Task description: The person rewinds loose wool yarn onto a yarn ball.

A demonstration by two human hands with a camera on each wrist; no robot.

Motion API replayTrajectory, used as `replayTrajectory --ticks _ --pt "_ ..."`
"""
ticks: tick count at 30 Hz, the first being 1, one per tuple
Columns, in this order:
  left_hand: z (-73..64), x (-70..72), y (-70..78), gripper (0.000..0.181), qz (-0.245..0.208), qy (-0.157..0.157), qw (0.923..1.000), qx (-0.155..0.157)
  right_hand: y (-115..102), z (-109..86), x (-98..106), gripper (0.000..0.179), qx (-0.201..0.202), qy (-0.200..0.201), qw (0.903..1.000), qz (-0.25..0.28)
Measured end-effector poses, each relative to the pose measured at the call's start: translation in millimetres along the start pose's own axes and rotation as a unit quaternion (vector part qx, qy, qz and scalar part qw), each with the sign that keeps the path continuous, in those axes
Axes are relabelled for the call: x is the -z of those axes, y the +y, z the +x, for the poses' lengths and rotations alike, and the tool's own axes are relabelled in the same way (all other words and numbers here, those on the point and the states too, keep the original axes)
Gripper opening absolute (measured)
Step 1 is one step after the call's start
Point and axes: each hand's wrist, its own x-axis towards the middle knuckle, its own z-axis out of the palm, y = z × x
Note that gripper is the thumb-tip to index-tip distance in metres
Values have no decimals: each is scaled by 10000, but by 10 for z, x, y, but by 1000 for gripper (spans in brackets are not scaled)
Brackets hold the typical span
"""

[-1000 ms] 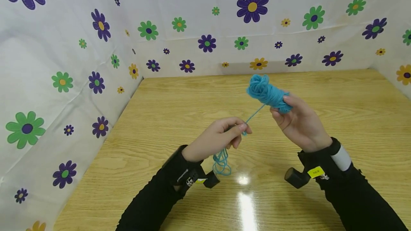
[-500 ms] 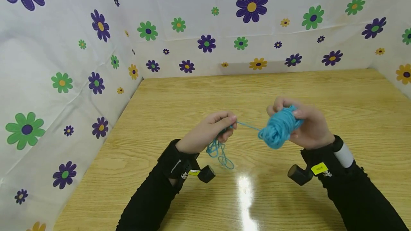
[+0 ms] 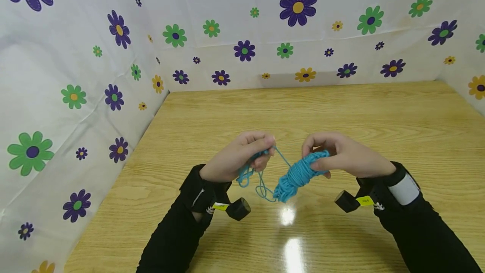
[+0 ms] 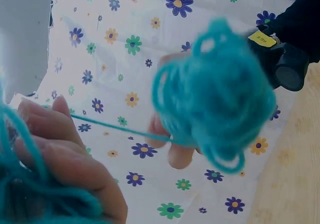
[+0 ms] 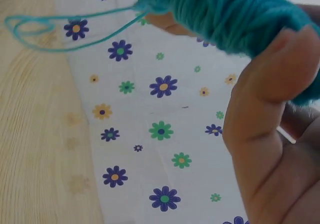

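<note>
- A flowered cloth fills the background, purple, green and yellow blooms scattered across white at the rear and both sides.
- A wood-grain table spreads out in front of it, white glare shining on the near part.
- A left sleeve and a right sleeve, both black, reach in from the near edge.
- The right hand grips one end of a blue skein — thumb pressed on the near side, bent fingers around the far side.
- The left hand, near the other across a gap, pinches yarn between thumb and forefinger, its remaining fingers curled in by slack loops.
- The skein, wound thick around its middle, is held tilted above the table between the two hands, its free end slanting down toward the person; the left wrist view catches it blurred, small bights standing out.
- The loops droop beneath the left hand; the lowest passes by the skein's free end, and the head view cannot settle whether they touch.
- A left camera and a right camera, both black, jut inward from the wrists.
- A white band circles the right wrist.
- A single strand — thinnest of all — runs from the left fingertips to the skein.
</note>
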Motion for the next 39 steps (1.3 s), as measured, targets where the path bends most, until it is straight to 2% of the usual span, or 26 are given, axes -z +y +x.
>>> replayTrajectory --ticks 7,14,20,24,30,34,39 --pt "-61 -71 59 26 689 219 9973 -153 -1 26 -17 10 -445 660 9952 -570" --pt "-97 -133 109 23 1078 428 9931 -185 9 64 -47 13 -748 1243 9874 -625" --pt "-118 -187 116 22 1395 464 9884 -377 42 87 -65 18 -924 1917 9755 -551" --pt "-118 -241 95 20 1768 473 9820 -470 61 99 -76 21 -813 2360 9675 -414" --pt "-82 -338 10 21 2343 348 9687 -738 91 111 -82 18 -402 3056 9513 84" --pt "-47 -380 -66 22 2514 203 9644 -799 94 115 -72 13 -58 3414 9381 587" --pt "-34 -403 -109 22 2575 -14 9637 -709 59 106 -55 11 454 3639 9227 1190"
